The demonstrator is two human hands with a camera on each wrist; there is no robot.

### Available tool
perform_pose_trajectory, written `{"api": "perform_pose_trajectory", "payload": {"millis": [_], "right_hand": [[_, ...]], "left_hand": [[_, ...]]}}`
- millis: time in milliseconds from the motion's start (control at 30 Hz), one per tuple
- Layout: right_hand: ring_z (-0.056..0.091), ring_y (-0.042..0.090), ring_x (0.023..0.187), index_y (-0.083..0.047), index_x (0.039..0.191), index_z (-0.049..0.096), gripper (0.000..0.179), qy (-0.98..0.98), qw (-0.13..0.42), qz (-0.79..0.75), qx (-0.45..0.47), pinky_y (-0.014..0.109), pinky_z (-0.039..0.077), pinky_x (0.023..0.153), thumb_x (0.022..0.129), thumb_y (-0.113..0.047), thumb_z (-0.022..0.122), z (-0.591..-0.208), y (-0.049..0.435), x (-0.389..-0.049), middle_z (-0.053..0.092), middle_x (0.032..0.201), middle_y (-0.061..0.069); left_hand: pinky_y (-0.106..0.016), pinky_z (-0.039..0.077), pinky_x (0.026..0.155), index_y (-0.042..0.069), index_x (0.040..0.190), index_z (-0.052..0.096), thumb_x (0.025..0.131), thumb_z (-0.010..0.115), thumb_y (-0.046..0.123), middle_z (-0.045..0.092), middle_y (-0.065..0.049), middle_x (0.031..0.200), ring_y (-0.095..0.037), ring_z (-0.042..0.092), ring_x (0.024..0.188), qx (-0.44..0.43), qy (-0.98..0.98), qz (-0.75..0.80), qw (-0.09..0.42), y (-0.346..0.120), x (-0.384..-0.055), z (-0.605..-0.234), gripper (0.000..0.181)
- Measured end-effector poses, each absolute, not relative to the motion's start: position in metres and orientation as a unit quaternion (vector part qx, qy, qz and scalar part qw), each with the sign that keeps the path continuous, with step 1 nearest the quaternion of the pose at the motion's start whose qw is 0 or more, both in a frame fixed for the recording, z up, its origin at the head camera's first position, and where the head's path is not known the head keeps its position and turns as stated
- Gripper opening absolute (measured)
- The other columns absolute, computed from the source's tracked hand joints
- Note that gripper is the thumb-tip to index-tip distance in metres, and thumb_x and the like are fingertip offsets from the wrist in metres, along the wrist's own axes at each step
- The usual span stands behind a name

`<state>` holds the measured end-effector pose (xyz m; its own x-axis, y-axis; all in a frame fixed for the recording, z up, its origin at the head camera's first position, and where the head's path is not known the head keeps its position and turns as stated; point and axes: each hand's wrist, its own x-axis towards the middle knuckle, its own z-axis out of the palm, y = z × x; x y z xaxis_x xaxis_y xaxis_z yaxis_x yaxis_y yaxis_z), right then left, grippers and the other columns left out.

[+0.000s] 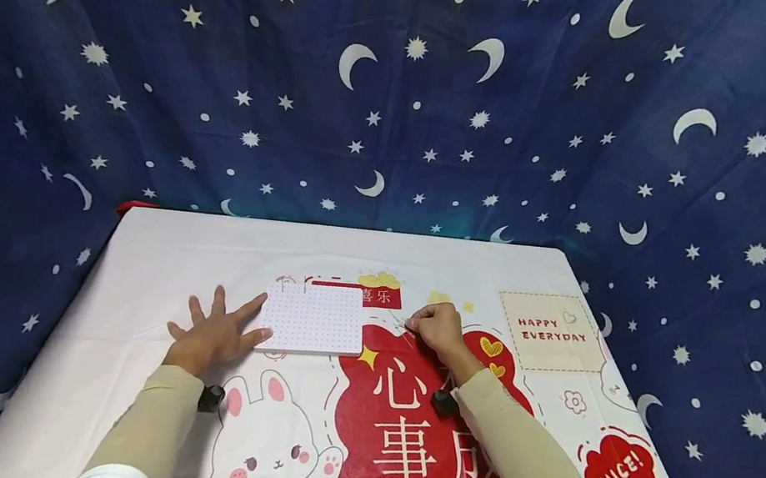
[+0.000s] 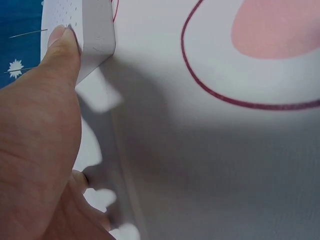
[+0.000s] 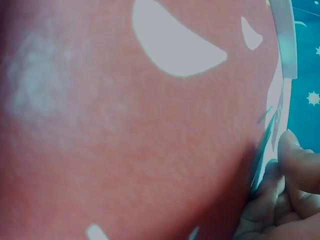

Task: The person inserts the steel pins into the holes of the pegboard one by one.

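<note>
Printed tablecloth (image 1: 430, 248); left fingers (image 1: 250, 307) spread against dotted block (image 1: 313, 318) with pins (image 2: 28, 33); right fingers (image 3: 302, 162), grip unclear.

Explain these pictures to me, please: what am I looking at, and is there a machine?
No machine does the handling: these are a person's two bare hands. The wide picture comes from a head-worn camera looking down; the two close ones come from cameras on each wrist. On the printed tablecloth lies a white dotted block, with thin wire-like pins rising from it. The spread left hand touches the block's edge. The right hand is curled beside thin strands; whether it pinches one is unclear.
</note>
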<state>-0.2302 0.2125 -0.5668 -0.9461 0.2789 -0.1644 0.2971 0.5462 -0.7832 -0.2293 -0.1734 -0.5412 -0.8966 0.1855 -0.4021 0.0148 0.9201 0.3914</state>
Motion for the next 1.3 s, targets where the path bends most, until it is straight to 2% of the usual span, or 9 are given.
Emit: {"api": "perform_pose_trajectory", "payload": {"millis": [167,367,633,733,933,1167,1300], "right_hand": [[0.06,0.021,0.088,-0.003,0.086,0.079,0.014,0.89,0.021,-0.432,0.146,0.026,0.047,0.065,0.091,-0.017,0.079,-0.568,0.213,-0.232,0.073,0.091,0.011],[0.061,0.022,0.085,-0.007,0.092,0.079,0.012,0.902,0.057,-0.412,0.113,0.028,0.049,0.069,0.087,-0.017,0.083,-0.566,0.217,-0.232,0.072,0.088,0.01],[0.062,0.019,0.083,-0.004,0.083,0.08,0.008,0.93,0.033,-0.363,0.043,0.031,0.053,0.071,0.087,-0.01,0.082,-0.566,0.218,-0.23,0.073,0.083,0.01],[0.061,0.019,0.08,-0.002,0.08,0.079,0.01,0.939,0.021,-0.344,0.023,0.031,0.051,0.069,0.087,-0.008,0.081,-0.567,0.218,-0.231,0.072,0.079,0.011],[0.058,0.02,0.079,-0.004,0.08,0.074,0.014,0.922,0.049,-0.382,0.041,0.028,0.047,0.068,0.093,-0.009,0.075,-0.565,0.219,-0.228,0.069,0.08,0.009],[0.054,0.016,0.078,0.002,0.093,0.071,0.009,0.873,0.057,-0.485,0.025,0.025,0.045,0.069,0.098,-0.005,0.069,-0.563,0.221,-0.228,0.065,0.081,0.007],[0.056,0.016,0.086,0.0,0.109,0.077,0.016,0.845,0.056,-0.531,0.042,0.024,0.046,0.073,0.1,-0.009,0.067,-0.557,0.216,-0.23,0.07,0.096,0.009]], "left_hand": [[-0.095,-0.002,0.104,0.032,0.166,0.022,0.098,0.05,0.072,-0.009,-0.037,0.169,-0.073,-0.014,0.147,0.051,0.955,0.195,0.218,-0.175,-0.227,-0.538,0.084],[-0.094,-0.003,0.105,0.032,0.166,0.021,0.098,0.05,0.071,-0.01,-0.035,0.17,-0.072,-0.016,0.148,0.045,0.955,0.196,0.218,-0.174,-0.228,-0.538,0.084],[-0.094,-0.004,0.106,0.031,0.166,0.021,0.097,0.05,0.071,-0.011,-0.035,0.169,-0.072,-0.017,0.148,0.044,0.952,0.2,0.226,-0.172,-0.23,-0.535,0.085],[-0.093,-0.005,0.106,0.031,0.167,0.02,0.097,0.049,0.072,-0.012,-0.035,0.169,-0.072,-0.018,0.148,0.043,0.951,0.2,0.233,-0.172,-0.23,-0.536,0.086],[-0.094,-0.005,0.105,0.03,0.167,0.02,0.097,0.05,0.072,-0.013,-0.036,0.169,-0.072,-0.018,0.147,0.043,0.949,0.205,0.237,-0.173,-0.227,-0.54,0.087],[-0.094,-0.003,0.105,0.03,0.166,0.021,0.097,0.05,0.071,-0.011,-0.037,0.169,-0.073,-0.016,0.147,0.045,0.952,0.2,0.227,-0.175,-0.226,-0.54,0.086],[-0.094,-0.002,0.105,0.03,0.166,0.021,0.097,0.05,0.072,-0.011,-0.036,0.169,-0.072,-0.016,0.148,0.05,0.953,0.197,0.223,-0.175,-0.227,-0.539,0.086]]}}
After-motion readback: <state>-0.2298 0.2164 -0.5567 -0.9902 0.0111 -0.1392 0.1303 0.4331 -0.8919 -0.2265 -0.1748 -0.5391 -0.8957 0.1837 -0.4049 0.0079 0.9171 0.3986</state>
